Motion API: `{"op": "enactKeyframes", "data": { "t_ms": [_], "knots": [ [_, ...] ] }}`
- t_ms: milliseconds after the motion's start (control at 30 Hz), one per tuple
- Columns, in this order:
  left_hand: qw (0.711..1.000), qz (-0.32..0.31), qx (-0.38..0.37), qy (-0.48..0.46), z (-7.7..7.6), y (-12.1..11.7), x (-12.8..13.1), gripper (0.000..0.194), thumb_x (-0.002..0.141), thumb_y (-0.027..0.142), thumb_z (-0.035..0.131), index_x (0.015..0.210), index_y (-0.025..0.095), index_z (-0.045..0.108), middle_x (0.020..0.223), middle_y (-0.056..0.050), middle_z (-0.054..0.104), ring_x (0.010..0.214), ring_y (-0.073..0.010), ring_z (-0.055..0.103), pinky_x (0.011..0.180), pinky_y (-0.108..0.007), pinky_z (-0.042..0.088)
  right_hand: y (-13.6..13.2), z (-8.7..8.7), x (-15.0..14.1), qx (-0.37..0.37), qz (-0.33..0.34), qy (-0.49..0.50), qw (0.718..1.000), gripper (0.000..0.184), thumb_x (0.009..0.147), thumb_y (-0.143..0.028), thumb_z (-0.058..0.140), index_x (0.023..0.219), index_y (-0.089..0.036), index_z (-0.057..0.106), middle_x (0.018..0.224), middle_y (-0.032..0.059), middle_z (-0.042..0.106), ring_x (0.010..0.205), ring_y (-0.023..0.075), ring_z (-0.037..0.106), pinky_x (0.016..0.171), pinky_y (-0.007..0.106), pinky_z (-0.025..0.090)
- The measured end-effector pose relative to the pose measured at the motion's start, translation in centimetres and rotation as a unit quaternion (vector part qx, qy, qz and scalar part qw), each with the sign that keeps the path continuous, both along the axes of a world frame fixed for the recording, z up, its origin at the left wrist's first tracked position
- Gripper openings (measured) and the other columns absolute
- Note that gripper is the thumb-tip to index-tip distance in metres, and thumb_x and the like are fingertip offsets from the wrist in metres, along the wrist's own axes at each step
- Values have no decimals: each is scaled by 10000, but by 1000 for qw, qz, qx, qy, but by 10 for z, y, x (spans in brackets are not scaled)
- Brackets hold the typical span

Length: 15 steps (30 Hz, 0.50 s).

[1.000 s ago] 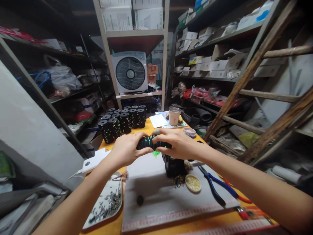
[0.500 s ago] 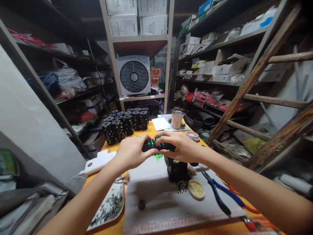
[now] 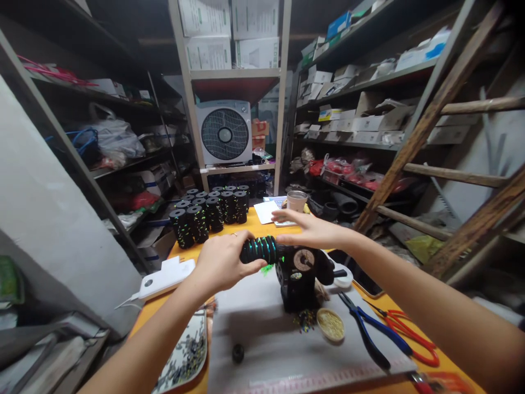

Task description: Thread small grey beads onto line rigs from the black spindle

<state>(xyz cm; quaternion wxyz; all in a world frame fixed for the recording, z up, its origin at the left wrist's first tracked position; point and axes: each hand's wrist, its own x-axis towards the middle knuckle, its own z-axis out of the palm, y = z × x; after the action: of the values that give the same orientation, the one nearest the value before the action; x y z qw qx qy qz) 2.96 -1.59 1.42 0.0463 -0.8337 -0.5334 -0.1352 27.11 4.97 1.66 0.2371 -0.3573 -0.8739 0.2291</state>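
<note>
My left hand [image 3: 221, 260] is wrapped round the left end of a black ribbed spool [image 3: 264, 249] wound with shiny teal-green line. The spool lies level, its right end against a small black machine [image 3: 296, 284] with a round dial and a crank on its side. Just above the machine, my right hand [image 3: 318, 229] is open with fingers stretched out to the left, its thumb close to the spool's right end. Bright green threads [image 3: 267, 268] show below the spool. On the white mat [image 3: 262, 334] lies a small black ring-shaped piece [image 3: 238, 353].
Several black spools [image 3: 197, 221] stand at the back left. A tray of small parts [image 3: 184, 350] and a white power bank [image 3: 166, 282] lie left. Right are a dish of beads [image 3: 330, 325], blue-handled pliers [image 3: 369, 331], orange-handled scissors [image 3: 414, 334], a cup [image 3: 296, 201] and a ladder [image 3: 404, 142].
My right hand has let go of the spool, opened and lifted to the right, uncovering the machine's dial and crank. My left hand keeps its hold on the spool.
</note>
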Motion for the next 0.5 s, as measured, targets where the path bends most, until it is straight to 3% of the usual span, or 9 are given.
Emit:
{"op": "enactKeyframes", "data": {
  "t_ms": [100, 267, 367, 500],
  "knots": [
    [1000, 2, 4, -1, 0, 0, 1, 461, 820, 613, 545, 1088, 243, 608, 953, -48, 758, 824, -293, 696, 600, -338, 409, 9, 6, -2, -40, 29, -72, 996, 637, 801, -584, 657, 1293, -185, 595, 1305, 115, 621, 1194, 312, 584, 1030, 416, 458],
    [1000, -5, 2, -3, -1, -1, -1, 419, 831, 599, 536, 1075, 270, 626, 961, -25, 756, 819, -267, 697, 596, -321, 406, 8, 12, -14, -40, 79, -115, 989, 554, 803, -605, 639, 1171, -195, 697, 1135, 42, 723, 1026, 255, 673, 899, 308, 516],
    [1000, -6, 1, -3, -2, 0, -1, 405, 829, 582, 545, 1075, 271, 629, 949, -25, 756, 809, -268, 698, 593, -320, 405, -2, 8, -18, 15, 70, -101, 992, 527, 792, -575, 667, 1163, -201, 692, 1105, 44, 727, 994, 247, 673, 885, 321, 509],
    [1000, -5, 0, -3, -3, 1, -1, 433, 831, 589, 536, 1101, 261, 623, 954, -38, 758, 820, -282, 702, 602, -328, 409, -20, -8, -18, 130, 27, -62, 989, 511, 777, -456, 728, 1205, -188, 645, 1149, 99, 686, 1091, 274, 605, 999, 431, 428]
  ]
}}
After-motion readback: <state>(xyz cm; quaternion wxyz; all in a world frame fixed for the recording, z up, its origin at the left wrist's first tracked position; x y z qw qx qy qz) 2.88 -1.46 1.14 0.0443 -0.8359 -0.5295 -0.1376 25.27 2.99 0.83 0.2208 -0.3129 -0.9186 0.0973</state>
